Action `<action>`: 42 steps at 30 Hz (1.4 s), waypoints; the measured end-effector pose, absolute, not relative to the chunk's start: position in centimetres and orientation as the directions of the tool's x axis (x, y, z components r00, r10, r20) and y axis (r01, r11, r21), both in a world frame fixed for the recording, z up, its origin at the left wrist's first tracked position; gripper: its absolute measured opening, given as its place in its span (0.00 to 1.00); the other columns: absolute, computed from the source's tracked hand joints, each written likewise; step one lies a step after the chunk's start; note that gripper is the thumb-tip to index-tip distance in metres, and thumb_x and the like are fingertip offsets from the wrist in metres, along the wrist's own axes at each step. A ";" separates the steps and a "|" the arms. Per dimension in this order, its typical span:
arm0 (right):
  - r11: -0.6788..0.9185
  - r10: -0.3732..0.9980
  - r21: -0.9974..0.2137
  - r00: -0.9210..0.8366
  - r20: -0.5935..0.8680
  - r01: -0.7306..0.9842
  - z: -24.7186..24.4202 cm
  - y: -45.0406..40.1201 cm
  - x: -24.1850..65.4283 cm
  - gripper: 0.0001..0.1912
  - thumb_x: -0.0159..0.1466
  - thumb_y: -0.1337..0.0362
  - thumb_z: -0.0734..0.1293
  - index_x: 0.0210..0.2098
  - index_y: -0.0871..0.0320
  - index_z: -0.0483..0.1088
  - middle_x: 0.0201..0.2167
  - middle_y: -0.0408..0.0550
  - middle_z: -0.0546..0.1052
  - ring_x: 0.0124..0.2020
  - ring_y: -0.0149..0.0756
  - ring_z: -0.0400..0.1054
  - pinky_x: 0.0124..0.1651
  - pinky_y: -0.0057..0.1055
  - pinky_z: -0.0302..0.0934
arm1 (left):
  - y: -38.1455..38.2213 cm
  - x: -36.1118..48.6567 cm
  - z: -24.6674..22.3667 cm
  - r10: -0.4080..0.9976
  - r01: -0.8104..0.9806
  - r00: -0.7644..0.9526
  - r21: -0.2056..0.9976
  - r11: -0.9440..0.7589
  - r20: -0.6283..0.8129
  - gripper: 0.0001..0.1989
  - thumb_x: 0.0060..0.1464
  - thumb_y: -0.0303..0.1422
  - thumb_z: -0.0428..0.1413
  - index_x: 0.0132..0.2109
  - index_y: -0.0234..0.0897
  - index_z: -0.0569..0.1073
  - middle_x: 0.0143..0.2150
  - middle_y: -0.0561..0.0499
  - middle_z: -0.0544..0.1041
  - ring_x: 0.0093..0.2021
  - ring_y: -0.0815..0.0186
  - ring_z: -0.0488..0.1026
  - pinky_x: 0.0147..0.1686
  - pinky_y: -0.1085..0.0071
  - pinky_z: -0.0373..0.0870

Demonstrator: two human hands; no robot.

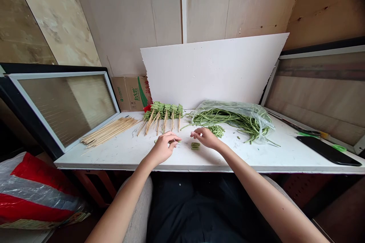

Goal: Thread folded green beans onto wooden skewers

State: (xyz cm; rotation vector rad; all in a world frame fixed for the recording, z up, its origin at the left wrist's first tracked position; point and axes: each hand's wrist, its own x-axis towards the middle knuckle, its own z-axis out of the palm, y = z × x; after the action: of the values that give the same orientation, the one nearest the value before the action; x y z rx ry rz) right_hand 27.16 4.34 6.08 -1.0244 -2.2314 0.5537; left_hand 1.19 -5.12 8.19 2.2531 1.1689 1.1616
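My left hand is closed over the table, fingers pinched around a cut green bean piece; the palm side is hidden. To its right, my right hand hovers with thumb and fingertips together, and whatever they may hold is too small to make out. Just below the right hand lies a small row of cut bean pieces. Behind that hand is a pile of cut beans. Beyond the left hand, several finished bean skewers are stacked, their bare sticks pointing toward me.
Loose bamboo skewers lie at the left of the white table. A clear plastic bag of long beans sits back right. A black phone and scissors lie far right. A white board and a cardboard box stand behind.
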 end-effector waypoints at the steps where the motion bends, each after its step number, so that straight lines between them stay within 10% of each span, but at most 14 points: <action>1: 0.627 0.763 -0.615 -0.538 0.359 0.478 6.6 3.7 26.8 0.26 0.72 0.44 0.62 0.41 0.58 0.82 0.37 0.54 0.84 0.36 0.42 0.76 0.40 0.34 0.66 | -5.1 1.3 8.1 0.797 0.508 0.322 0.618 -0.600 0.510 0.12 0.64 0.27 0.55 0.50 0.38 0.82 0.46 0.44 0.80 0.39 0.64 0.78 0.44 0.66 0.76; 12: 0.750 0.627 -0.587 -0.610 0.485 0.305 8.6 0.1 24.2 0.15 0.68 0.50 0.70 0.40 0.55 0.81 0.37 0.51 0.82 0.41 0.41 0.74 0.43 0.35 0.66 | -4.6 1.4 7.7 0.833 0.468 0.270 0.690 -0.551 0.482 0.22 0.58 0.28 0.63 0.59 0.41 0.76 0.42 0.49 0.82 0.42 0.63 0.79 0.48 0.67 0.77; 18: 0.734 0.661 -0.588 -0.557 0.504 0.339 9.6 0.1 25.0 0.15 0.69 0.51 0.69 0.38 0.56 0.80 0.38 0.52 0.82 0.41 0.42 0.73 0.44 0.36 0.66 | -4.9 0.6 8.7 0.839 0.524 0.264 0.659 -0.539 0.476 0.07 0.60 0.35 0.64 0.44 0.38 0.83 0.42 0.46 0.84 0.42 0.60 0.80 0.46 0.66 0.76; 42: 0.849 0.520 -0.453 -0.579 0.628 0.272 8.9 -0.8 23.6 0.10 0.67 0.54 0.73 0.40 0.53 0.80 0.35 0.49 0.80 0.41 0.41 0.69 0.45 0.36 0.62 | -5.6 1.5 8.7 0.831 0.514 0.283 0.656 -0.552 0.479 0.03 0.57 0.29 0.66 0.39 0.40 0.84 0.37 0.51 0.85 0.37 0.63 0.79 0.40 0.70 0.70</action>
State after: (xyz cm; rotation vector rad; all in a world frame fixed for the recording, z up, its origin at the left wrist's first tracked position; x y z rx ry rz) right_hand 23.55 -0.77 8.92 -0.5729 -2.2137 0.3936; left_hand 1.49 -5.60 8.71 2.1836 1.2148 1.1634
